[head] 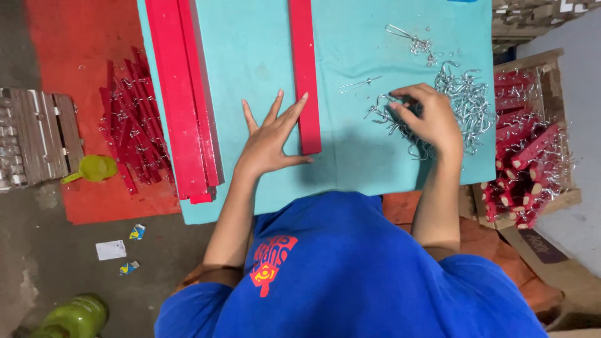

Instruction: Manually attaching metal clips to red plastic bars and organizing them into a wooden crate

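Observation:
My left hand (270,136) lies flat on the turquoise table (250,56), fingers spread, its fingertips against the near end of a long red wooden bar (303,62). My right hand (426,119) rests on a heap of silver metal hooks (466,100), with the fingers curled around some of them at the heap's left edge. A single straight wire piece (360,84) lies between the bar and the heap. My blue shirt (350,275) fills the bottom of the view.
A stack of red bars (184,94) lies along the table's left side. On the red floor mat at the left lies a pile of red hangers (131,125) and a green scoop (94,169). A wooden crate (551,81) of red hangers with hooks stands at the right.

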